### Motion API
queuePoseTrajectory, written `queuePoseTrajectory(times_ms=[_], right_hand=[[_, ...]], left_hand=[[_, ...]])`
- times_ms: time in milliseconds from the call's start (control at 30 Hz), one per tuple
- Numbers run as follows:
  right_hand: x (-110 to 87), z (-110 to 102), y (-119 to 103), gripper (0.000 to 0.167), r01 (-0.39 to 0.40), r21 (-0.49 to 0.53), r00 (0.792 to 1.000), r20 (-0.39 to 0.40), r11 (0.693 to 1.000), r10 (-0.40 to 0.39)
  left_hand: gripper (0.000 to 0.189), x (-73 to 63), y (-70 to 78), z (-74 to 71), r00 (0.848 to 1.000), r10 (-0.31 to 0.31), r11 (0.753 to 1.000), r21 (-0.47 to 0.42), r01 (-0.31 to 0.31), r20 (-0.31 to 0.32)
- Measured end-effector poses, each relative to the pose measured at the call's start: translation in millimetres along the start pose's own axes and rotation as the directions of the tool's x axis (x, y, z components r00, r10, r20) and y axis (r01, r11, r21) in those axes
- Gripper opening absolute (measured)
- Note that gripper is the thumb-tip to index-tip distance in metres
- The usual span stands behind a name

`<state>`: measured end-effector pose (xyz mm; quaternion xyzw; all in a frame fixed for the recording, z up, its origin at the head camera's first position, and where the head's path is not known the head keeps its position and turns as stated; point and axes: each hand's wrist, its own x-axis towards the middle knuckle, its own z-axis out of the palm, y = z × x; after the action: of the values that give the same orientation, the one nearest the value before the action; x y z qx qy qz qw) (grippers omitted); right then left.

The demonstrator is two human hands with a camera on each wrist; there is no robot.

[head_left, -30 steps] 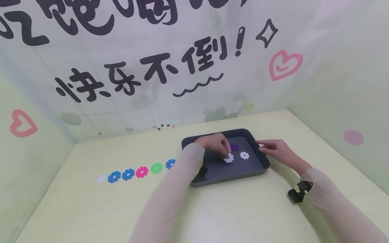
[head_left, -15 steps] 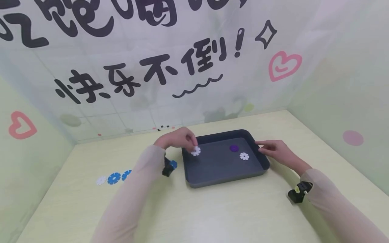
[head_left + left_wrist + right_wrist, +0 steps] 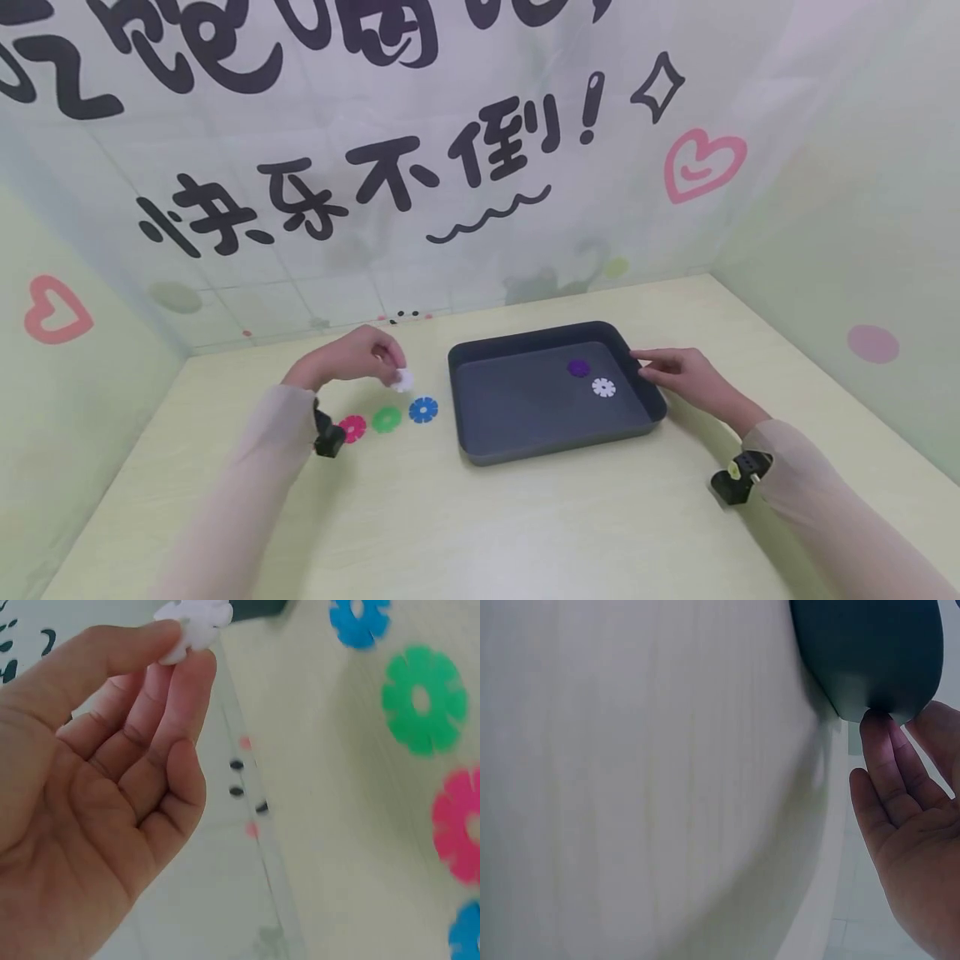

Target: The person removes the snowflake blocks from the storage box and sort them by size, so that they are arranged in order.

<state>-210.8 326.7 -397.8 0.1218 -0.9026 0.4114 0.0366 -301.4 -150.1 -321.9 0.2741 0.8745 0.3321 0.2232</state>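
In the head view my left hand (image 3: 352, 358) is raised over the left part of the table. Its thumb and fingertips pinch a white, notched snowflake disc (image 3: 196, 626). Below the hand, a pink disc (image 3: 352, 428), a green disc (image 3: 387, 419) and a blue disc (image 3: 423, 409) lie in a row. My right hand (image 3: 686, 375) holds the right rim of a dark grey tray (image 3: 547, 437), with fingers against its outer wall (image 3: 870, 660) and the thumb near the rim. Inside the tray lie a purple disc (image 3: 578, 368) and a white disc (image 3: 603, 387).
The pale wooden table (image 3: 570, 525) meets a printed back wall (image 3: 360, 275) and side walls. Another blue disc (image 3: 466, 934) shows at the left wrist view's edge; the left forearm (image 3: 232, 483) covers the row's left end in the head view.
My left hand has carried the white disc out of the tray, leftward to above the row of discs. My right hand and the tray have stayed in place.
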Motion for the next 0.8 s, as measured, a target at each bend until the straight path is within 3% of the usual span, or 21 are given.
queuePoseTrajectory(times_ms=[400,600,800], right_hand=[[1.2,-0.1,-0.4,0.037,0.021,-0.020,1.000,-0.001,1.000,-0.021],[0.8,-1.7,-2.4,0.037,0.016,-0.022,1.000,0.005,1.000,-0.016],[0.4,-2.0,-4.9,0.038,0.009,-0.007,1.000,0.019,1.000,-0.009]], left_hand=[[0.020,-67.9,-58.6,-25.3,0.990,-0.092,0.996,0.008,0.094,-0.103],[0.026,-98.3,-93.2,-30.1,0.967,-0.219,0.976,-0.019,0.218,-0.132],[0.037,-131.8,-127.6,-37.1,0.949,-0.250,0.968,-0.028,0.249,-0.193]])
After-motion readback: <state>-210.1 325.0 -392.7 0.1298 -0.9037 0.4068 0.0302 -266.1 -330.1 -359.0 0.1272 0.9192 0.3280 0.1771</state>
